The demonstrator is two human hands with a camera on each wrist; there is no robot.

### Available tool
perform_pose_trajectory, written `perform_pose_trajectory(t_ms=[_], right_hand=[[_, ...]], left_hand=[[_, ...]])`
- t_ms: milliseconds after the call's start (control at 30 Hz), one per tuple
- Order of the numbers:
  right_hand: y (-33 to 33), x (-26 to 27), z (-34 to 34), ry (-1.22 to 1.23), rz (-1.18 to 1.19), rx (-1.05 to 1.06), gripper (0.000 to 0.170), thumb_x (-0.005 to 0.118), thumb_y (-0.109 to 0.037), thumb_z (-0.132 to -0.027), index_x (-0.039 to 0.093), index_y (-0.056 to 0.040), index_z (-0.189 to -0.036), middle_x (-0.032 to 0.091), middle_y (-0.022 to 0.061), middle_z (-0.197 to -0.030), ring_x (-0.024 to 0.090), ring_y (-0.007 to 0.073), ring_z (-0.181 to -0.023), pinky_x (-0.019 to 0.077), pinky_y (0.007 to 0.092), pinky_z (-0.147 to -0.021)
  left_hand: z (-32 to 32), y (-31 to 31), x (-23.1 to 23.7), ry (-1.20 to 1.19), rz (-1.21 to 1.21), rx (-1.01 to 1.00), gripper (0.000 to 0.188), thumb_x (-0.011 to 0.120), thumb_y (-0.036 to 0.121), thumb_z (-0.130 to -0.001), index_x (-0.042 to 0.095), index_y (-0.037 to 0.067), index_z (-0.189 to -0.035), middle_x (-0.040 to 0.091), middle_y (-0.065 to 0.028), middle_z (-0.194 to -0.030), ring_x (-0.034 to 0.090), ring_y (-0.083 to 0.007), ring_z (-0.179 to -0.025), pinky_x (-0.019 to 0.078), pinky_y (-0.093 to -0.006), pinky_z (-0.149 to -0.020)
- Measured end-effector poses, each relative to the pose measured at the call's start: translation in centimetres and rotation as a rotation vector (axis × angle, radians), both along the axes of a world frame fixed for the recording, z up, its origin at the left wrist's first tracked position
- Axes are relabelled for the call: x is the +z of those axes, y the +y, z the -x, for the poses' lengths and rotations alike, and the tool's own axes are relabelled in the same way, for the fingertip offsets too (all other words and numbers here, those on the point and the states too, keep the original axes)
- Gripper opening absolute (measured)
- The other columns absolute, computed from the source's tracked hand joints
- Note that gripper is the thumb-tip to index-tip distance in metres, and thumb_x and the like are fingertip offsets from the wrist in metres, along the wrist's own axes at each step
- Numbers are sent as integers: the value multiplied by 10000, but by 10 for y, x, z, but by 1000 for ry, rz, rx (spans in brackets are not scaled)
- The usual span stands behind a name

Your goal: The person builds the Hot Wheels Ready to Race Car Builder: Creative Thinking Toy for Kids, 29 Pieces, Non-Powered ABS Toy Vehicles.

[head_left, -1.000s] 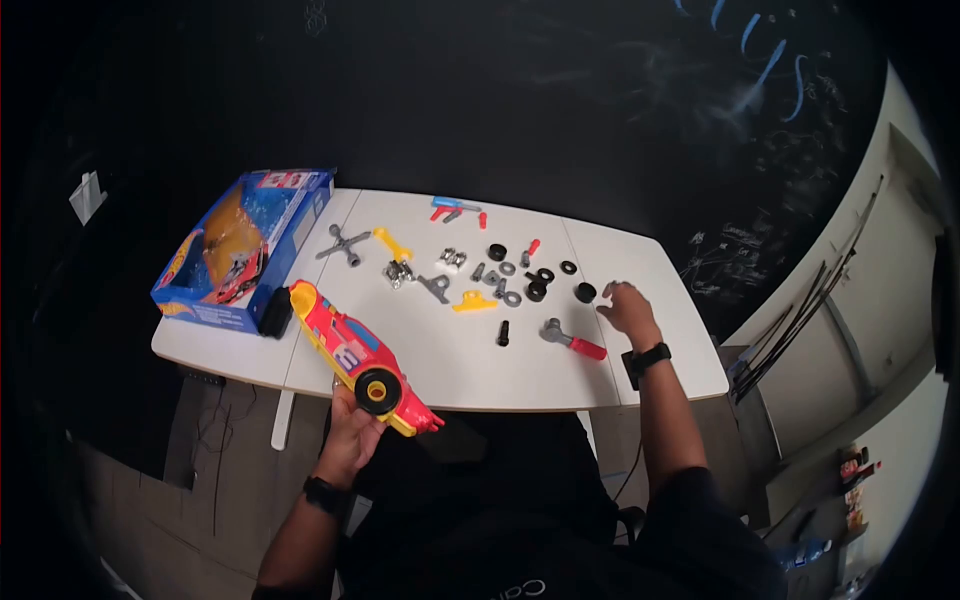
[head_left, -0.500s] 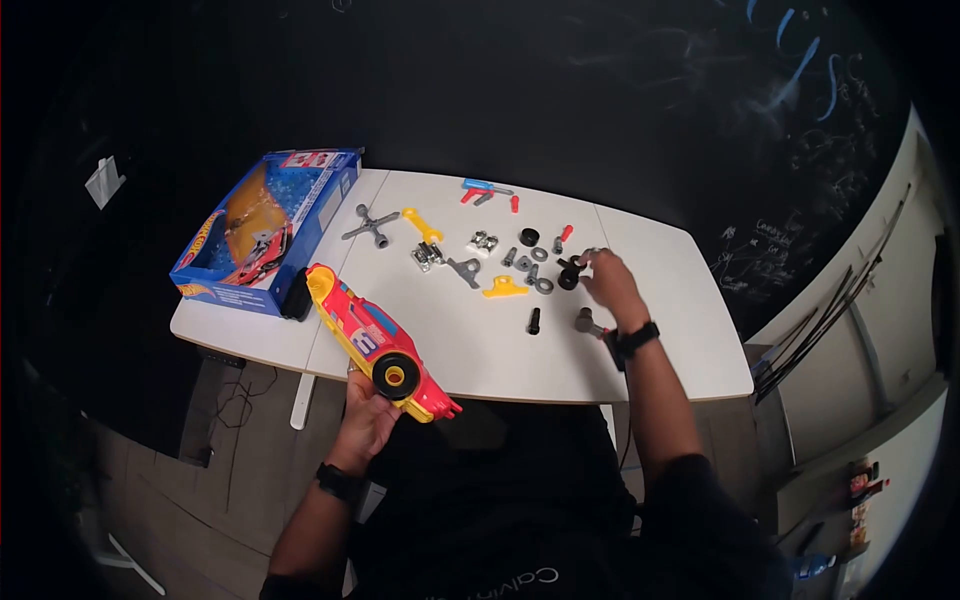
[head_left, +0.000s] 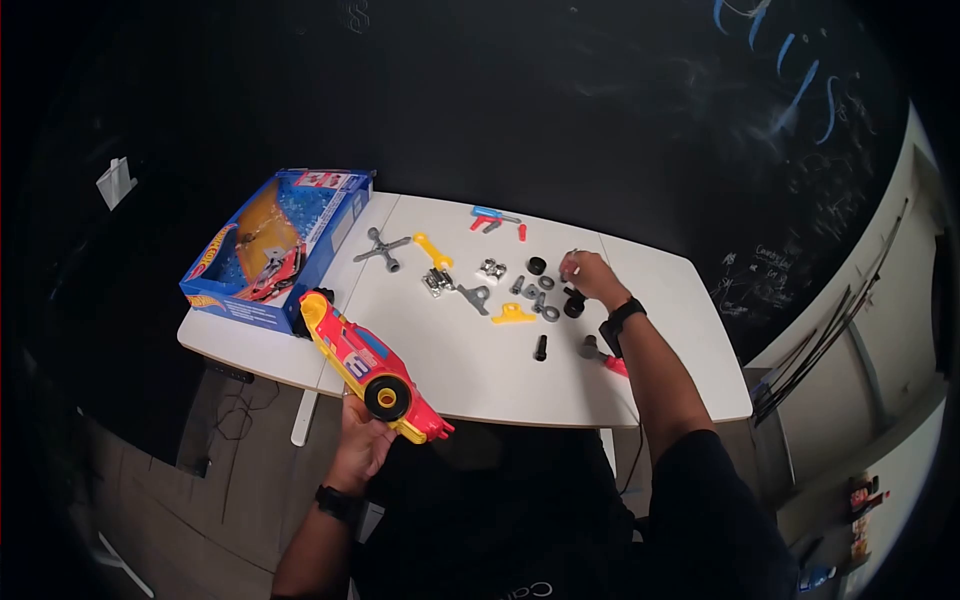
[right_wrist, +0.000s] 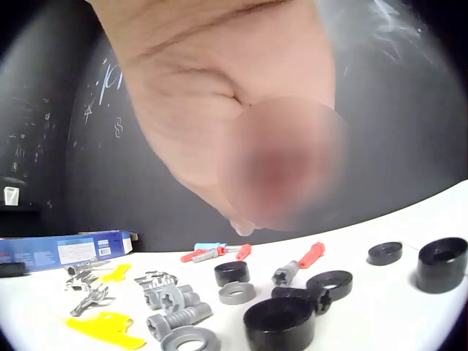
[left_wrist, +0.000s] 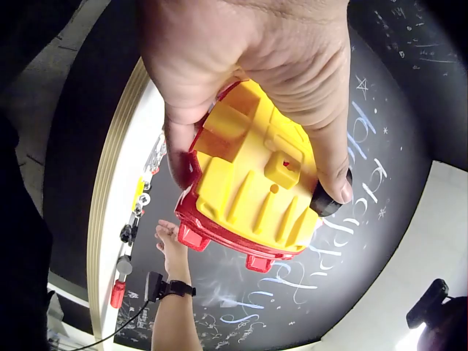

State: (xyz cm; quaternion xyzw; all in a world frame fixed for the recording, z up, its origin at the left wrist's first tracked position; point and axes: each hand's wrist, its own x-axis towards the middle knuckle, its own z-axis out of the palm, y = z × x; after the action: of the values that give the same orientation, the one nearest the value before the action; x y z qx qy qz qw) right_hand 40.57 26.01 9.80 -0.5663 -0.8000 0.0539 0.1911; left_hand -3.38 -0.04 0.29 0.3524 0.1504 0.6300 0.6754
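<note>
My left hand (head_left: 362, 445) grips a red and yellow toy car (head_left: 348, 350) from below, near its rear, just off the table's front edge. A black wheel (head_left: 387, 398) with a yellow hub shows on its side. The left wrist view faces the car's ribbed yellow underside (left_wrist: 252, 197), with the thumb against a black wheel. Over the loose parts hovers my right hand (head_left: 592, 277), holding nothing visible; a blurred patch hides part of it in the right wrist view. Below it lie a small red-ended grey piece (right_wrist: 313, 254), black wheels (right_wrist: 279, 325) and a grey washer (right_wrist: 238, 293).
A blue toy box (head_left: 275, 250) stands on the left of the white table (head_left: 450, 370). Around the middle lie a grey cross wrench (head_left: 381, 250), a yellow wrench (head_left: 433, 250), grey bolts (right_wrist: 179, 319) and a blue toy drill (head_left: 492, 215). A red-handled tool (head_left: 615, 365) lies below the right forearm.
My right hand has moved left from the table's right side to above the loose parts, and its forearm now overlaps the red-handled tool. The left hand still holds the car; the head view has shifted.
</note>
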Motion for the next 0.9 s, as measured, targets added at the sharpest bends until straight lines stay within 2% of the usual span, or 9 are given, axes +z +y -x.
perform_pose_trajectory(t_ms=[100,167,367,467,567,667,733,800,900], right_hand=[[-2,0,29,-127,120,-96,201,673,-4,-836,746,-96,-999,744,81,-945,724,248,-905,576,379,-796],[-9,2,46,-175,67,-130,197,681,-15,-836,746,-104,-999,748,77,-952,725,252,-913,578,385,-801],[-1,0,66,-179,8,-213,196,660,-29,-849,750,-121,-998,757,80,-952,731,265,-924,582,396,-813],[5,-4,80,-111,42,-184,186,650,-37,-854,752,-118,-986,757,93,-969,732,274,-945,581,397,-826],[9,-1,92,-118,-91,-144,205,630,-37,-846,755,-128,-980,761,108,-985,733,296,-955,579,405,-828],[10,12,81,-63,-86,-207,209,621,-46,-842,755,-140,-972,760,120,-977,735,302,-953,580,411,-826],[10,15,59,-66,-59,-347,194,619,-68,-847,750,-145,-968,757,134,-972,735,308,-956,580,412,-826],[17,1,6,-34,-55,-426,163,656,-62,-824,742,-130,-945,763,119,-987,731,324,-985,582,410,-844],[14,-5,-36,-75,16,-406,233,659,-28,-803,744,-125,-998,763,126,-1009,726,318,-1008,576,401,-867]], left_hand=[[2,-1,-8,-22,29,24,922,904,259,-794,339,34,-1486,407,-143,-1577,505,-359,-1390,463,-626,-1111],[2,-1,-7,-19,26,26,898,909,248,-788,368,15,-1466,437,-148,-1555,506,-352,-1394,451,-550,-1150],[-1,-3,2,-2,39,53,916,914,262,-783,369,6,-1473,537,-142,-1460,527,-348,-1375,466,-550,-1135],[5,3,-12,23,3,37,931,911,267,-785,354,13,-1486,524,-136,-1473,528,-340,-1373,477,-584,-1114],[8,7,-17,44,23,21,996,921,295,-766,316,36,-1514,459,-137,-1534,524,-332,-1374,486,-609,-1095],[6,0,-7,52,71,67,1046,925,326,-755,281,62,-1536,399,-135,-1579,515,-329,-1379,489,-625,-1088],[5,-2,5,141,49,49,1123,909,448,-738,245,72,-1563,326,-139,-1626,485,-328,-1403,468,-671,-1088],[-1,-5,15,111,-2,42,1195,873,560,-728,204,84,-1597,267,-146,-1657,470,-329,-1415,472,-670,-1084],[-3,-4,11,36,18,34,1236,883,587,-679,191,118,-1590,293,-144,-1640,478,-358,-1401,499,-673,-1056]])
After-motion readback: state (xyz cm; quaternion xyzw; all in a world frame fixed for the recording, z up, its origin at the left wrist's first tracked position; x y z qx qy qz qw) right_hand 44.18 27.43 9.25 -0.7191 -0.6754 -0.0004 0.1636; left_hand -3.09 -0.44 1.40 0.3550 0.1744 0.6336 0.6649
